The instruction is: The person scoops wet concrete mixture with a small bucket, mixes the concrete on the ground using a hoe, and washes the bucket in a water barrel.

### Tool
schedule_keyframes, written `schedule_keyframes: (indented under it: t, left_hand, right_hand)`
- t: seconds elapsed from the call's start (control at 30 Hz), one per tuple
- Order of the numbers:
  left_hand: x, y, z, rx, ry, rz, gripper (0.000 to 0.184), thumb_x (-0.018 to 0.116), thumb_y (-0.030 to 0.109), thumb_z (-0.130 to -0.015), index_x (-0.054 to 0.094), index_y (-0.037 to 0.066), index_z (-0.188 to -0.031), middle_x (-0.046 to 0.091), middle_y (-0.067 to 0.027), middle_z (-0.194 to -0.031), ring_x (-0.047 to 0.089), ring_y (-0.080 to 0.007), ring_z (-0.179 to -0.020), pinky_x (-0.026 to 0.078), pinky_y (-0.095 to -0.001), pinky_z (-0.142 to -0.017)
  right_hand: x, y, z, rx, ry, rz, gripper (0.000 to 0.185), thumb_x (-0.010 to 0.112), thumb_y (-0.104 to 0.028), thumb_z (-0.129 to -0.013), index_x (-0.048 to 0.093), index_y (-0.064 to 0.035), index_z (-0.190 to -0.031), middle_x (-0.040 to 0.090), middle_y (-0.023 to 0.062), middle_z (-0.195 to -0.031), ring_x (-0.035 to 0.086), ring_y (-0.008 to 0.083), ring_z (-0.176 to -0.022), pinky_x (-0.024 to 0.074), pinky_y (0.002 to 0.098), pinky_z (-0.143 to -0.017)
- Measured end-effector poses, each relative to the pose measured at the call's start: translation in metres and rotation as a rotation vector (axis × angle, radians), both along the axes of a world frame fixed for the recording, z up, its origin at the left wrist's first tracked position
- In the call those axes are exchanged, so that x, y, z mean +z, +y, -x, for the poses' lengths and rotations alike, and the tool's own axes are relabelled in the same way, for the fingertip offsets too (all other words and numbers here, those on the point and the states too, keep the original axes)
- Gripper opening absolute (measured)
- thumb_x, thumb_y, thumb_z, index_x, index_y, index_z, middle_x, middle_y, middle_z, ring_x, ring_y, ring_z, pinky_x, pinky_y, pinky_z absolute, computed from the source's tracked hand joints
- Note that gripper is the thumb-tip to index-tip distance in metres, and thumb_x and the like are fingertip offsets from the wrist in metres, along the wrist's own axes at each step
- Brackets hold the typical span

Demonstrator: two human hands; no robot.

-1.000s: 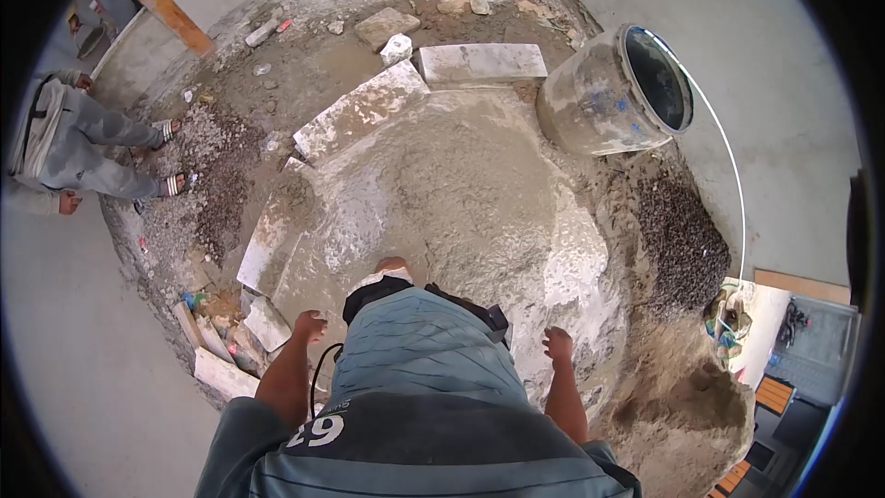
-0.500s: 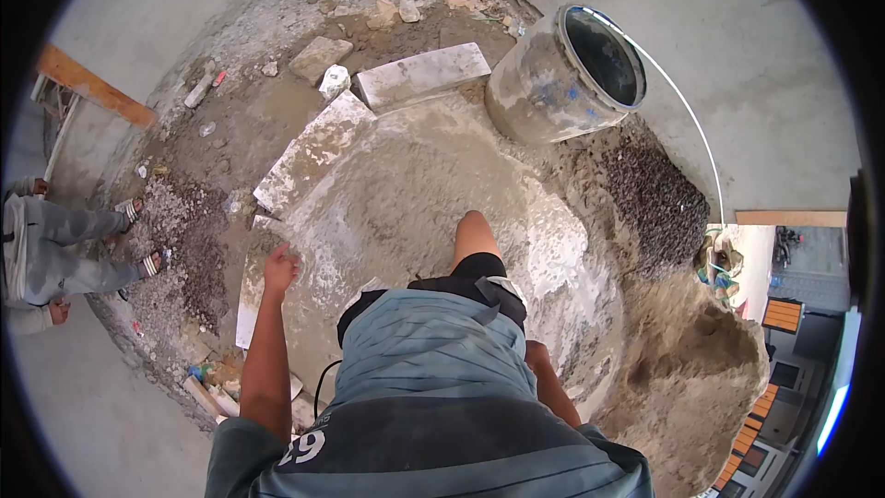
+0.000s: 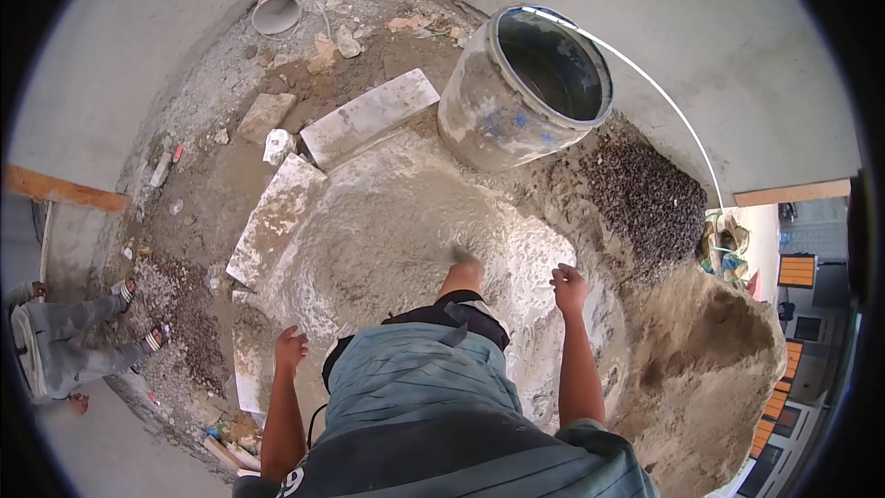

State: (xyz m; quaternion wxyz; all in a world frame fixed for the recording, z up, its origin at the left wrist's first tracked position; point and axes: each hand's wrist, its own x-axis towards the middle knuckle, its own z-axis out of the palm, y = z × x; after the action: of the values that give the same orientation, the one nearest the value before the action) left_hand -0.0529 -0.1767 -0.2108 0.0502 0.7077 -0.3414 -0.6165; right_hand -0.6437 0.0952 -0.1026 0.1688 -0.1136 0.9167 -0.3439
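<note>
My left hand (image 3: 290, 348) hangs over the left side of the wet cement mix (image 3: 396, 231), its fingers loosely curled and apart, with nothing in it. On the other side, my right hand (image 3: 569, 288) is raised over the pale, watery part of the mix, fingers apart and empty. Between them my bare knee and lower leg (image 3: 463, 274) reach over the mix. Pale blocks (image 3: 371, 117) edge the mix at the back and left. A large drum (image 3: 489, 111) holding dark liquid stands at its back right.
Dark gravel (image 3: 645, 198) and a sand heap (image 3: 701, 350) lie on the right. A white hose (image 3: 659, 88) runs from the drum. Another person (image 3: 69, 337) stands at the far left by more gravel. A round pipe or bucket (image 3: 277, 14) lies at the back.
The view has turned, and the drum now appears nearer and further left. My right hand has come up from beside my body. My left hand is lower in view.
</note>
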Motion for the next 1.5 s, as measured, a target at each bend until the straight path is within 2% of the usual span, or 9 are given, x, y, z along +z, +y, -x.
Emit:
schedule_keyframes:
  t: [0.3, 0.43, 0.57, 0.77, 0.87, 1.0, 1.2, 1.4, 1.5]
  left_hand:
    - [0.078, -0.139, 0.446, -0.445, 0.244, 0.515, 0.042, 0.065, 0.014, -0.089, 0.056, 0.004, -0.129, 0.063, -0.0012, -0.098, 0.056, -0.0096, -0.076, 0.047, -0.0234, -0.070]
    - [0.110, -0.189, 0.681, -0.346, 0.317, 0.738, 0.065, 0.065, 0.026, -0.091, 0.035, 0.008, -0.145, 0.044, -0.0185, -0.140, 0.044, -0.0305, -0.128, 0.039, -0.0405, -0.102]
    - [0.107, -0.210, 0.810, -0.315, 0.176, 1.117, 0.065, 0.061, 0.019, -0.092, 0.030, 0.003, -0.146, 0.026, -0.0244, -0.149, 0.027, -0.0372, -0.140, 0.024, -0.0439, -0.113]
    - [0.093, -0.212, 0.830, -0.267, 0.109, 1.163, 0.061, 0.057, 0.009, -0.092, 0.030, 0.001, -0.145, 0.021, -0.0268, -0.151, 0.021, -0.0375, -0.143, 0.021, -0.0429, -0.114]
    - [0.094, -0.214, 0.829, -0.245, 0.100, 1.133, 0.060, 0.057, 0.008, -0.091, 0.031, 0.003, -0.146, 0.025, -0.0260, -0.150, 0.024, -0.0385, -0.141, 0.022, -0.0428, -0.114]
    - [0.099, -0.214, 0.831, -0.245, 0.078, 1.119, 0.060, 0.056, 0.009, -0.091, 0.031, 0.007, -0.147, 0.025, -0.0266, -0.149, 0.028, -0.0407, -0.138, 0.025, -0.0444, -0.112]
    - [0.106, -0.212, 0.822, -0.273, 0.010, 1.112, 0.064, 0.053, 0.007, -0.088, 0.031, 0.011, -0.148, 0.024, -0.0275, -0.150, 0.037, -0.0459, -0.129, 0.033, -0.0491, -0.103]
    - [0.109, -0.207, 0.811, -0.258, 0.020, 1.026, 0.070, 0.050, 0.000, -0.085, 0.028, 0.019, -0.149, 0.022, -0.0209, -0.152, 0.030, -0.0409, -0.137, 0.026, -0.0596, -0.106]
    - [0.104, -0.209, 0.812, -0.265, -0.031, 1.064, 0.071, 0.052, -0.004, -0.082, 0.032, 0.017, -0.148, 0.024, -0.0225, -0.151, 0.035, -0.0448, -0.131, 0.030, -0.0533, -0.105]
  right_hand:
    - [0.089, -0.264, 0.330, 0.182, 0.306, 0.239, 0.030, 0.064, -0.022, -0.086, 0.067, -0.0017, -0.108, 0.072, 0.0138, -0.087, 0.070, 0.0232, -0.081, 0.0534, 0.0339, -0.075]
    - [0.007, -0.363, 0.442, 0.471, 0.320, -0.214, 0.035, 0.063, -0.019, -0.082, 0.064, -0.0098, -0.116, 0.067, 0.0146, -0.110, 0.067, 0.0294, -0.093, 0.0528, 0.0383, -0.082]
    - [-0.099, -0.431, 0.462, 0.952, 0.446, -0.747, 0.059, 0.068, -0.024, -0.081, 0.049, -0.0264, -0.136, 0.036, 0.0106, -0.150, 0.043, 0.0253, -0.132, 0.0398, 0.0487, -0.103]
    - [-0.186, -0.458, 0.487, 1.515, 1.155, -0.470, 0.068, 0.059, -0.026, -0.086, 0.030, -0.0252, -0.148, 0.035, 0.0128, -0.148, 0.031, 0.0263, -0.140, 0.0232, 0.0567, -0.111]
    - [-0.178, -0.458, 0.484, 1.772, 0.700, -0.528, 0.067, 0.067, -0.029, -0.078, 0.043, -0.0184, -0.140, 0.044, 0.0116, -0.141, 0.034, 0.0241, -0.137, 0.0201, 0.0532, -0.113]
    - [-0.199, -0.448, 0.462, 1.826, 0.540, -0.389, 0.030, 0.065, -0.023, -0.074, 0.059, -0.0103, -0.101, 0.058, 0.0073, -0.099, 0.056, 0.0233, -0.103, 0.0386, 0.0484, -0.098]
    - [-0.196, -0.448, 0.427, 1.891, 0.473, -0.558, 0.042, 0.072, -0.020, -0.070, 0.059, -0.0095, -0.108, 0.057, 0.0101, -0.111, 0.057, 0.0272, -0.108, 0.0511, 0.0450, -0.085]
    - [-0.225, -0.452, 0.431, 1.755, 0.340, -0.682, 0.031, 0.057, -0.023, -0.083, 0.059, -0.0069, -0.109, 0.064, 0.0176, -0.104, 0.062, 0.0323, -0.102, 0.0513, 0.0423, -0.084]
    - [-0.243, -0.447, 0.442, 1.780, 0.380, -0.337, 0.030, 0.057, -0.025, -0.085, 0.058, -0.0060, -0.108, 0.066, 0.0192, -0.098, 0.063, 0.0364, -0.097, 0.0505, 0.0447, -0.085]
